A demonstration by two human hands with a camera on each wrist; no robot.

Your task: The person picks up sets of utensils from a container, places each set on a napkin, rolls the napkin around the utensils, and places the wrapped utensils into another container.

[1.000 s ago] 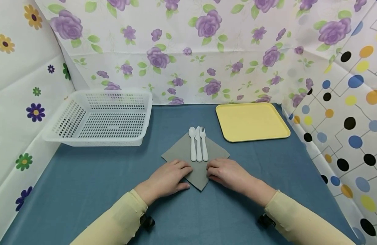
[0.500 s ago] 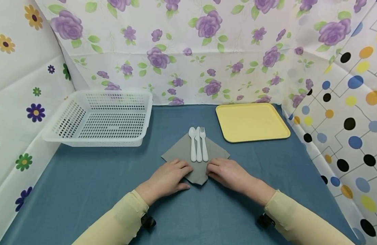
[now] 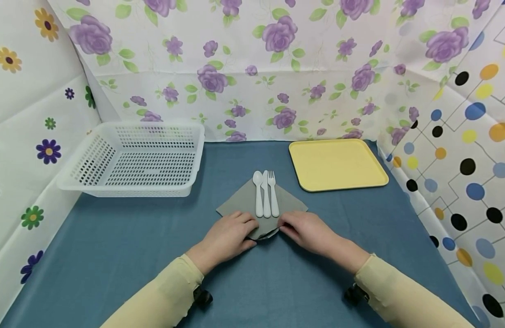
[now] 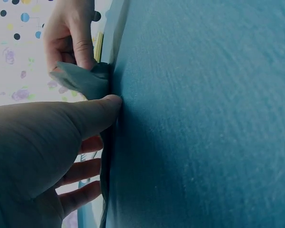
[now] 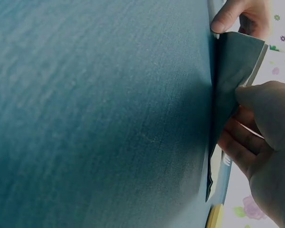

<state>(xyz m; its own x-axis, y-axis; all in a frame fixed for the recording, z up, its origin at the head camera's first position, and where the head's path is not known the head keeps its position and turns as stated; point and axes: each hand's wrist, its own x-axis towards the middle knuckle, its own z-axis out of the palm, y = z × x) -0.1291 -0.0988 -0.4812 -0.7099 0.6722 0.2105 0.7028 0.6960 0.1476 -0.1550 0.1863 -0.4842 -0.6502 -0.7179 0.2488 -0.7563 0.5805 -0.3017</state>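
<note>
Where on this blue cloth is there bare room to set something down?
Bare cloth lies in front of the white basket, in front of the yellow tray and between the two. The gray napkin is crowded: spoon, knife and fork on it, left grip and right grip at its near edges.

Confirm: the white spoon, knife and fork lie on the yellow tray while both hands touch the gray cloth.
Not right: the spoon, knife and fork lie on the gray cloth, as the head view shows, not the yellow tray. The left hand and right hand do touch the cloth.
</note>
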